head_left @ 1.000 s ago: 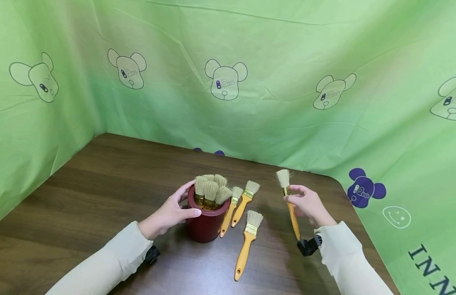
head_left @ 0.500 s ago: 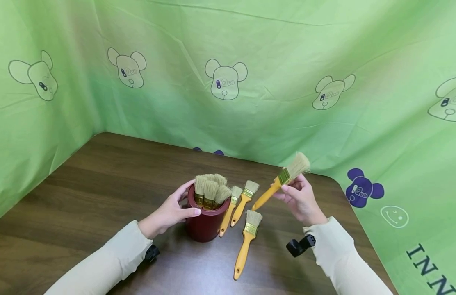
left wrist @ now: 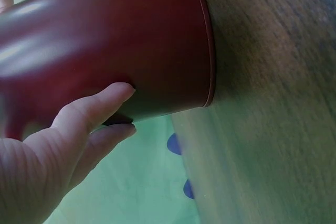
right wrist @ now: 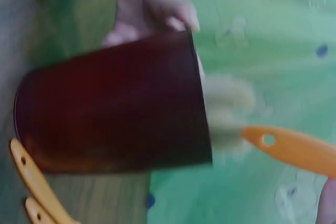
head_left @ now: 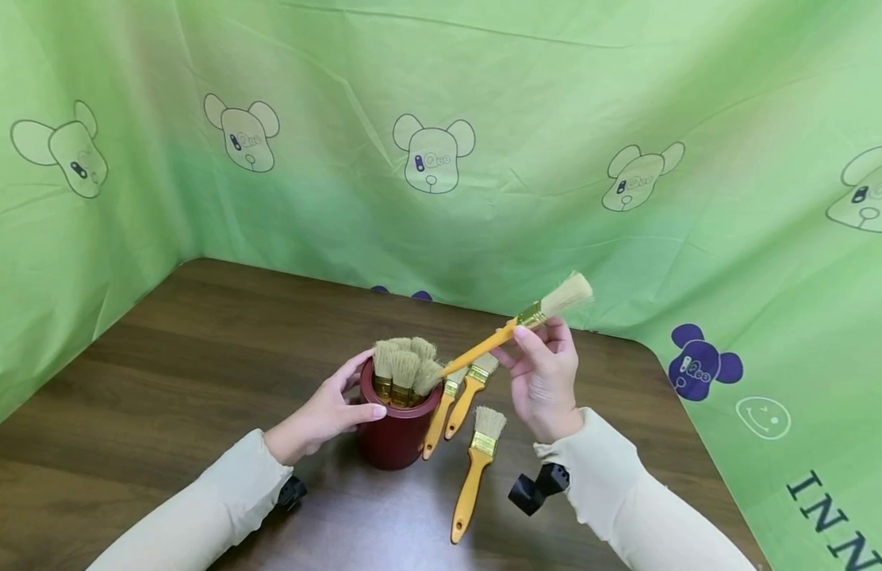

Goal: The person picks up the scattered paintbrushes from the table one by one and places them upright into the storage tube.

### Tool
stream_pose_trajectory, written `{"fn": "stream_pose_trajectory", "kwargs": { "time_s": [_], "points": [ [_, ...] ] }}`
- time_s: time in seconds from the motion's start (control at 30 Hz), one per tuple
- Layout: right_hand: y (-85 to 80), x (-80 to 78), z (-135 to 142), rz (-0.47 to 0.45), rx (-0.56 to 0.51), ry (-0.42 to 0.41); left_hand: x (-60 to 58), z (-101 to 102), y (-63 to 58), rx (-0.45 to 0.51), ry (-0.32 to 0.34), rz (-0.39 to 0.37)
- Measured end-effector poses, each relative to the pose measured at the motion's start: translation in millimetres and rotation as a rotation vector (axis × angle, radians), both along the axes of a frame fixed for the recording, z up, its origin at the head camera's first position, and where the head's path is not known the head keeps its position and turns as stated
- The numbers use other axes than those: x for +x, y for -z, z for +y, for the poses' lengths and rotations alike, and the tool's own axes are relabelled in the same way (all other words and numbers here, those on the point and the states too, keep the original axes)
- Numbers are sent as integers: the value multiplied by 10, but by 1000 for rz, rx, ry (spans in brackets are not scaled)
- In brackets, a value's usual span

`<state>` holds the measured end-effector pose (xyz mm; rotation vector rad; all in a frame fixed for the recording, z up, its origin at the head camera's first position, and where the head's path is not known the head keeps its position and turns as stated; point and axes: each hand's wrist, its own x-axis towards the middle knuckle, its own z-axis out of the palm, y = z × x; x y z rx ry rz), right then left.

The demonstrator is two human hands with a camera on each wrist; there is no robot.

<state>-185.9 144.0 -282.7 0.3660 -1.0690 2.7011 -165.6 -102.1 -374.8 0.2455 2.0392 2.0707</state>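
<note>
A dark red round pot (head_left: 394,441) stands upright on the table, with several paintbrushes (head_left: 405,368) in it, bristles up. My left hand (head_left: 332,414) holds the pot by its left side, thumb at the front of the rim; the left wrist view shows its fingers (left wrist: 105,103) against the wall. Up to the right of the pot, my right hand (head_left: 544,381) pinches another paintbrush (head_left: 487,344) near its metal band. That brush is tilted, bristles up to the right. Its orange handle (right wrist: 294,150) has its end close to the bristles over the pot's mouth.
Two loose paintbrushes with orange handles lie right beside the pot, a narrow one (head_left: 435,427) and a wider one (head_left: 462,406). Nearer the front lies a third paintbrush (head_left: 469,484). Green printed cloth (head_left: 327,206) hangs behind the brown table (head_left: 198,349).
My right hand has turned the paintbrush from handle down to a tilt and carried it leftward, bringing the handle end to the pot's mouth. The left hand and pot have stayed put.
</note>
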Motion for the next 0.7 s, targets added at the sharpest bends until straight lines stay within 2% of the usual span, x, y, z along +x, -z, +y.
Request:
{"fn": "stream_pose_trajectory", "kwargs": {
  "time_s": [0.13, 0.27, 0.37, 0.5, 0.7],
  "points": [
    [-79, 93, -154, -59, 61, 119, -4, -1, -4, 8, 7, 2],
    [-111, 148, -259, -64, 130, 181, -4, 0, -5, 21, 14, 1],
    [-71, 176, -318, -39, 204, 186, -7, -2, -4, 37, 18, -12],
    [63, 216, -364, -16, 305, 180, -9, -4, -4, 49, 21, -34],
    [220, 240, -389, -39, 383, 165, 4, -5, -10, 49, 19, -46]
  ]
}}
